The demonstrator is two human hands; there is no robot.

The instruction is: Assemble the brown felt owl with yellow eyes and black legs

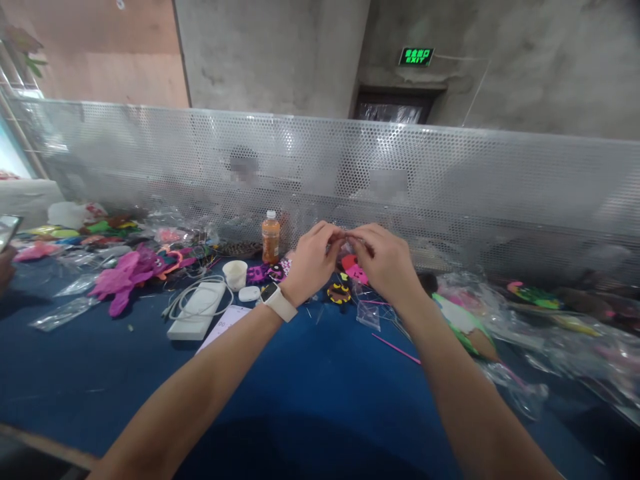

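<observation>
My left hand (316, 257), with a pale watch (280, 302) on its wrist, is raised over the far part of the blue table (320, 400). My right hand (383, 257) meets it, fingertip to fingertip. Both hands are pinched closed; whatever lies between the fingertips is too small to make out. Just beyond and below them are a pink and red figure (356, 270) and a black and yellow figure (339, 291). A small clear plastic bag (369, 315) and a thin pink stick (396, 348) lie below my right hand.
An orange drink bottle (271, 240) stands by the perforated metal screen (200, 160). To the left are a white cup (235, 275), a white box (197, 311) with a cable, and purple pieces (123, 277). Plastic-wrapped items (560, 333) crowd the right. Another person's hand (5, 267) holds a phone.
</observation>
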